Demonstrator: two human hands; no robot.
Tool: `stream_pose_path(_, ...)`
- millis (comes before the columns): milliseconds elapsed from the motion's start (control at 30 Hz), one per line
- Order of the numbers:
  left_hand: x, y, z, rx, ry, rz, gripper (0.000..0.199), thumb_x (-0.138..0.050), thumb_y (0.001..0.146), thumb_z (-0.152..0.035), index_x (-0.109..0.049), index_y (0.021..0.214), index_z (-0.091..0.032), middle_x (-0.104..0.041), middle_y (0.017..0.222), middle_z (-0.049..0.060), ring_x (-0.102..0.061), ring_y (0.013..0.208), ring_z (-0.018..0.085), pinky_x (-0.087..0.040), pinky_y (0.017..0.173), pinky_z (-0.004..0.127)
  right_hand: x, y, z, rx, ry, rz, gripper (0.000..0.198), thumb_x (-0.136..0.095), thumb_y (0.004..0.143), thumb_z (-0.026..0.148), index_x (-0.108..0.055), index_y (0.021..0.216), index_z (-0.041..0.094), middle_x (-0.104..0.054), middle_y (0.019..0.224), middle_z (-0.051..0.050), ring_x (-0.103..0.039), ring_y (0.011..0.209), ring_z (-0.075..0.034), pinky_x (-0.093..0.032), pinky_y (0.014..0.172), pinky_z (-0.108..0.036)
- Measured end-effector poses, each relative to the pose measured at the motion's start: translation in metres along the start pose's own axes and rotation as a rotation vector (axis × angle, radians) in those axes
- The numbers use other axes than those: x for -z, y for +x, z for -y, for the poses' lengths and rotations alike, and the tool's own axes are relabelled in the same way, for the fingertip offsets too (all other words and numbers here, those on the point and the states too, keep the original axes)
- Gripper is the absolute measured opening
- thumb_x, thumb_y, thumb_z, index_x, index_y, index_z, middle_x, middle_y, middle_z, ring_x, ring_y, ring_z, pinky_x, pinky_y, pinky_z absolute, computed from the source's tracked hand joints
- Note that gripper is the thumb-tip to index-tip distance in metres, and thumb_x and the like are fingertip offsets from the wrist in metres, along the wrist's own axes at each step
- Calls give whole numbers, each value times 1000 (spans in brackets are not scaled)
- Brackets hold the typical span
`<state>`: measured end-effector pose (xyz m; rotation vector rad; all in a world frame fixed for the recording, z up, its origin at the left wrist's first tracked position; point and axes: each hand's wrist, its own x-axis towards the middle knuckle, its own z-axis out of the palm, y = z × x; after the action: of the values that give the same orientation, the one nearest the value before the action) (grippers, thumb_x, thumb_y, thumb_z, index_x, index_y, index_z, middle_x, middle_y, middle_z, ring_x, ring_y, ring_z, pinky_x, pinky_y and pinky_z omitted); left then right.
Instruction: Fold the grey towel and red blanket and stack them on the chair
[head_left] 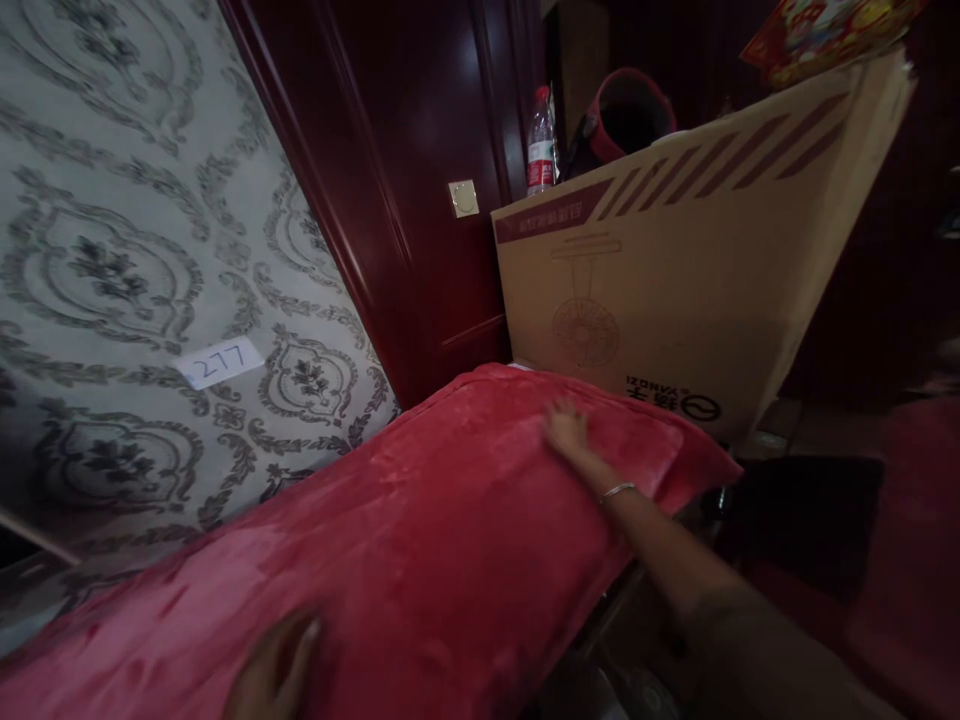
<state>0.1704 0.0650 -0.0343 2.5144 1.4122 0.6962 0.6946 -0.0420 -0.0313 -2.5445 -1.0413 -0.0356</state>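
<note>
"Where is the red cloth [442,540]?"

"Right here in front of us. It's spread out long, beside the patterned wall [112,270], and its far end is close to the cardboard box [660,260]."

"Would it be hard to move?"

"I don't think so. It looks soft, fuzzy and floppy, so it won't break. A piece that big might feel a bit heavy, and it could slide. I'd hold it by the edge or by the pointy corner near the box, because the middle would just bunch up."

"What are the hands doing?"

"The right hand [568,430] is on the cloth near the far end. Its fingers are blurry, so I can't tell if they pinch any of it. The left hand [271,668] is low down over the near part. It's blurry and cut off, so I can't tell if its fingers are together or apart."

"Let's count!"

"Two hands, one bracelet [618,492], one red cloth, one box. One bottle [540,150], one shiny bag [832,35], one wall switch [463,198], and one paper label [220,362] saying 277."
</note>
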Motion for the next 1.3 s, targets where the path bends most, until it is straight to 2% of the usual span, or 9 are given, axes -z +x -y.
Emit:
stream_pose_path(133,-35,65,-66,-110,109,89,66,-37,90,-49,-58,139,-10,-54,149,15,-50,139,27,-39,117,42,-27,-11,80,433,60,179,56,-45,98,49,-42,153,36,-38,160,1,-31,147,-19,-24,120,-38)
stream_pose_path(233,-66,81,-105,-97,301,206,61,-32,97,-37,-46,149,-10,-37,159,17,-34,149,30,-30,119,55,-39,-6,94,650,51,290,52,-44,98,55,-47,148,40,-39,159,7,-32,147,-18,-22,121,-36)
stream_pose_path(533,-83,69,-112,-121,506,267,56,-29,101,-33,-42,153,-17,-35,161,13,-29,151,31,-27,120,54,-21,68,-36,-4,-65,76,59,-30,102,42,-37,155,17,-29,163,-14,-24,150,-31,-21,119,-55)
stream_pose_path(733,-86,72,-110,-135,496,235,56,-31,100,-34,-46,151,-17,-40,159,13,-34,148,32,-30,118,53,-29,73,-74,-151,-71,-45,62,-26,101,41,-41,152,9,-35,159,-19,-30,148,-30,-24,118,-52)
stream_pose_path(933,-88,71,-107,-133,451,225,56,-33,98,-34,-48,150,-18,-42,158,13,-36,148,32,-31,117,54,-32,75,-33,-177,-76,-117,60,-26,102,40,-38,154,14,-34,159,-20,-26,148,-36,-24,114,-65)
stream_pose_path(1000,-88,71,-107,-124,438,238,56,-34,98,-34,-48,149,-17,-42,158,12,-35,148,32,-29,118,55,-40,69,3,61,-46,-93,61,-30,101,43,-35,157,18,-28,163,-15,-19,152,-33,-20,118,-59)
stream_pose_path(1133,-89,71,-105,-121,394,229,56,-35,98,-37,-49,149,-19,-42,158,12,-35,148,33,-30,117,56,-62,54,70,664,44,249,61,-33,101,53,-33,157,31,-28,165,-4,-20,152,-24,-17,123,-49)
stream_pose_path(1200,-90,71,-104,-118,386,233,56,-35,98,-37,-48,149,-19,-41,158,13,-34,148,32,-30,118,56,-65,57,80,660,9,307,61,-37,99,57,-36,156,34,-29,164,-1,-21,152,-23,-17,123,-45)
stream_pose_path(1300,-91,70,-104,-114,398,259,56,-35,98,-37,-47,150,-19,-39,160,13,-32,149,33,-28,118,57,-56,77,63,387,-56,242,61,-38,99,51,-40,155,25,-32,163,-7,-26,151,-25,-20,122,-46)
